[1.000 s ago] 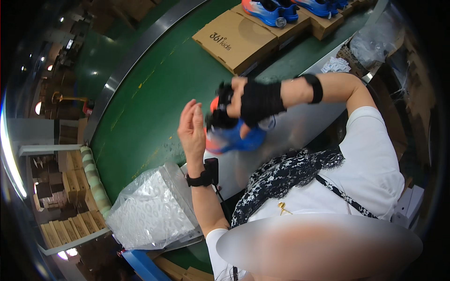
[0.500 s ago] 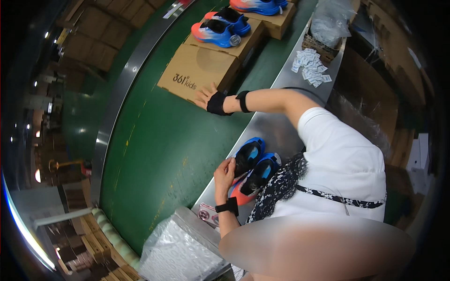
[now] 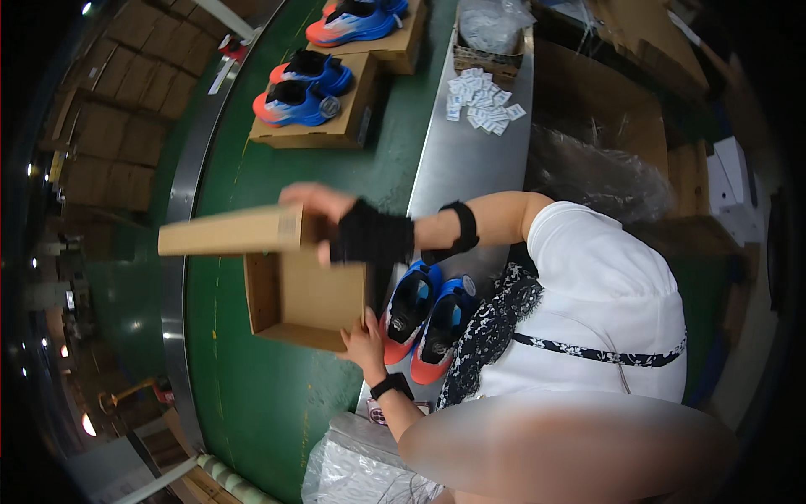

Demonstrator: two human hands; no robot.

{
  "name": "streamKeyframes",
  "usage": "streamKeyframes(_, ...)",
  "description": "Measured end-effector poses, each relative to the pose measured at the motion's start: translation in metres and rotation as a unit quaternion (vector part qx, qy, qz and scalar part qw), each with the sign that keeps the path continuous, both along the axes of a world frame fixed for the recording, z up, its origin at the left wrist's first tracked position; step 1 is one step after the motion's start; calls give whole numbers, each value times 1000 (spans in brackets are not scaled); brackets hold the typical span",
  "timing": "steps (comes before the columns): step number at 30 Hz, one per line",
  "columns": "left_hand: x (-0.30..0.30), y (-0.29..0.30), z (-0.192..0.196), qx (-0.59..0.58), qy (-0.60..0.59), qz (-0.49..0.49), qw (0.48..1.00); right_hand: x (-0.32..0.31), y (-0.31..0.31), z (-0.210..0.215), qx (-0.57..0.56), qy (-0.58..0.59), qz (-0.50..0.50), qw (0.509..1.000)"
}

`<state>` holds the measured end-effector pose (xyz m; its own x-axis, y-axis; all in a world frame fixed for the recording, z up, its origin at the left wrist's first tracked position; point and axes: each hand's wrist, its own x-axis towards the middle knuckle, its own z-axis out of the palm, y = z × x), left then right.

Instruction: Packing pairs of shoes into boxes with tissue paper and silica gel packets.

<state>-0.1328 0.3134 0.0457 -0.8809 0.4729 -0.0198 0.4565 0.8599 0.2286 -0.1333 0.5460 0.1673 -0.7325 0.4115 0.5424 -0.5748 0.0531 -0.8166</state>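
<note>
My right hand (image 3: 357,231), in a black fingerless glove, grips the end of a brown cardboard lid (image 3: 227,233), which is slightly blurred and tilted above a shoe box (image 3: 323,294). The part of the box interior that shows is bare cardboard. My left hand (image 3: 363,343), with a black band at the wrist, pinches the box's near corner, thumb at the rim. Close beside it, a pair of blue, white and coral sneakers (image 3: 411,302) rests on the metal ledge (image 3: 462,164).
Farther along the green conveyor belt (image 3: 252,378), more sneakers (image 3: 294,101) stand on closed boxes (image 3: 315,139). Small white packets (image 3: 483,101) lie on the ledge before a carton of clear plastic (image 3: 495,25). Plastic-wrapped material (image 3: 361,462) sits at the lower edge, near a phone (image 3: 378,412).
My right hand has come back from the far box and now lifts a lid off an opened box nearer me. My left hand has moved from the sneakers to the box corner.
</note>
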Motion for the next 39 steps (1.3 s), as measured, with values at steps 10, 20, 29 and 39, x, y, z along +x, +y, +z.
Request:
streamKeyframes(10, 1, -39, -2, -6, 21, -52, 998, 120, 230, -236, 217, -503, -625, 557)
streamKeyframes(20, 3, -42, 12, 349, -158, 50, 922, 156, 135, -214, 322, -378, -547, 674)
streamKeyframes(29, 23, -166, 41, 449, -67, 297, 840, 76, 105, -112, 16, -211, -374, 903)
streamKeyframes(39, 122, -335, 33, 406, 75, 531, 740, -50, 29, -82, -209, -232, 150, 938)
